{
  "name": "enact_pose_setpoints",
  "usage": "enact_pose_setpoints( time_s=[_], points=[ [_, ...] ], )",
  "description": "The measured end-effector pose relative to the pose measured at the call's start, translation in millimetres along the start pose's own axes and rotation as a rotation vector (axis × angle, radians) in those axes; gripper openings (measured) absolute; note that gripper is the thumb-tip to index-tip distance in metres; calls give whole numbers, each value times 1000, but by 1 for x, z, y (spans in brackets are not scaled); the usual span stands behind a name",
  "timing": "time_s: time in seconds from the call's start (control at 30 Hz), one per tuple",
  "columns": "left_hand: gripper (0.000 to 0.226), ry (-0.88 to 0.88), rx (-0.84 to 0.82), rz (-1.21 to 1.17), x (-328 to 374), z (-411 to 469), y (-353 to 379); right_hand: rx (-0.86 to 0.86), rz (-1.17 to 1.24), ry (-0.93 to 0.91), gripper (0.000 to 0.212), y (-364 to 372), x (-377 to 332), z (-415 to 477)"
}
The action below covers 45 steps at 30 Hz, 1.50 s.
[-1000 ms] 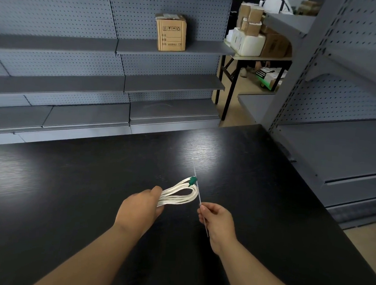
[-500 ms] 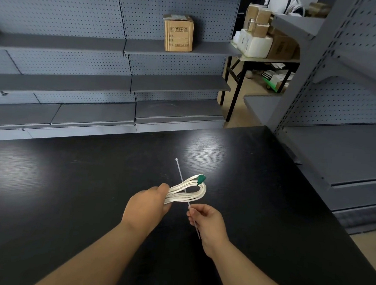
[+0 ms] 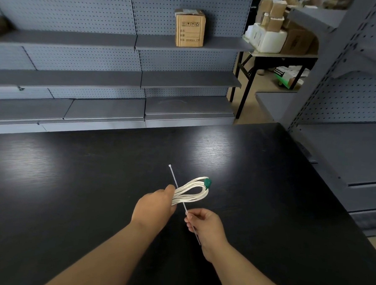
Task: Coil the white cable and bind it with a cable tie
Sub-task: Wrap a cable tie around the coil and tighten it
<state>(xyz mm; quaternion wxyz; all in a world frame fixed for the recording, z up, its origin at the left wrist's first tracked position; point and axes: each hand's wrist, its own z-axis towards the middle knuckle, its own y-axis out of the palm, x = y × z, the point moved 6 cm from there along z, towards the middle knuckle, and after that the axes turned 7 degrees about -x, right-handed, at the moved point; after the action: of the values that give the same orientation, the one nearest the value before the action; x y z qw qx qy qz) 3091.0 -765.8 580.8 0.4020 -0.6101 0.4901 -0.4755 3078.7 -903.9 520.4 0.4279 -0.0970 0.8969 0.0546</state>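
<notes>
The white cable (image 3: 193, 191) is coiled into a flat bundle of loops with a green plug (image 3: 207, 183) at its far end. My left hand (image 3: 155, 206) grips the near end of the coil above the black table (image 3: 71, 190). My right hand (image 3: 206, 226) pinches a thin white cable tie (image 3: 174, 178) near its lower part. The tie runs up and to the left behind the coil, close to my left thumb, and its head sticks out beyond the loops.
Grey pegboard shelving stands behind the table and to the right. A cardboard box (image 3: 189, 28) sits on an upper shelf. More boxes (image 3: 273, 31) are stacked on a small table at the back right.
The cable tie has swung from the right side of the coil to behind it, leaning left toward my left thumb. My right hand has shifted slightly left and closer to the coil.
</notes>
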Motion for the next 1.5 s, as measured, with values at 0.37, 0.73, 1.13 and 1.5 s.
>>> enact_pose_setpoints(
  time_s=[0.37, 0.73, 1.13, 1.5],
  points=[
    [57, -45, -90, -105, -23, 1, 8, 40, -38, 42, 13, 25, 5, -6],
    [51, 1, -89, -82, -40, -5, 8, 224, -209, -40, 17, 33, 2, -12],
    [53, 25, -93, -52, -52, -6, 3, 301, -209, -34, 18, 39, -1, -14],
    [40, 27, -62, -25, -61, -6, -9, 383, -159, -62, 18, 33, -5, -17]
  ],
)
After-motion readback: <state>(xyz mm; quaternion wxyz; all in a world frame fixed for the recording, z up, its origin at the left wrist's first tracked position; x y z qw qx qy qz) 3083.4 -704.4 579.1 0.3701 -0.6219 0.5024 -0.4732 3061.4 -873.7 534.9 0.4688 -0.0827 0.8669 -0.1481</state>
